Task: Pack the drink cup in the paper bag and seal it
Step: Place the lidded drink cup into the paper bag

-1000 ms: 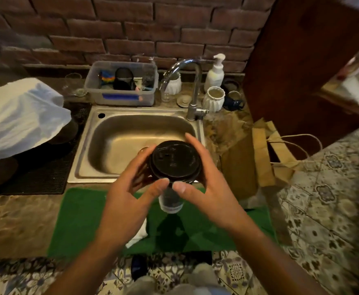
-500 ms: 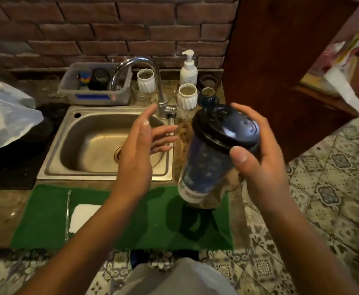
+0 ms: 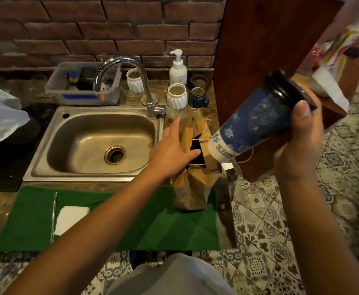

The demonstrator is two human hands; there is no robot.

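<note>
A blue patterned drink cup (image 3: 257, 118) with a black lid and a white base hangs tilted in the air, its base pointing down-left toward the bag. My right hand (image 3: 302, 133) grips it near the lid. A brown paper bag (image 3: 192, 184) with twine handles stands upright on the green mat (image 3: 131, 222), right of the sink, its dark mouth facing up. My left hand (image 3: 172, 150) lies at the bag's left top edge, fingers spread, thumb at the opening.
A steel sink (image 3: 97, 143) with a curved tap (image 3: 131, 81) is to the left. White ribbed cups (image 3: 176, 95), a soap pump bottle (image 3: 178, 69), a blue mug (image 3: 197, 96) and a plastic tub (image 3: 85, 86) line the back. A wooden panel (image 3: 265, 50) stands right. A white napkin (image 3: 71, 218) and a straw (image 3: 54, 216) lie on the mat.
My left hand let go of the cup and reached to the bag's top edge. My right hand carried the cup up and to the right, tilting it more.
</note>
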